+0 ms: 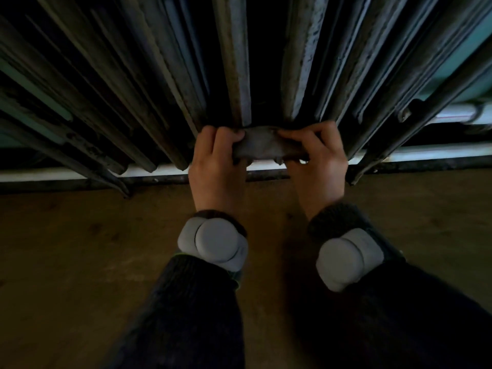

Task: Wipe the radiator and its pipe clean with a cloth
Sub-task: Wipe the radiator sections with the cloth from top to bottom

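A dark, dirty radiator point(234, 75) with several upright fins fills the upper half of the head view. A grey cloth point(262, 143) is stretched flat against the lower ends of the middle fins. My left hand point(217, 166) grips the cloth's left end with curled fingers. My right hand point(318, 161) grips its right end the same way. A white pipe point(431, 151) runs sideways low behind the fins, partly hidden by them and by my hands.
A brown floor point(80, 249) spreads below the radiator. A pale green wall point(463, 57) shows between the fins at the upper right. Grey bands sit on both of my wrists over dark sleeves.
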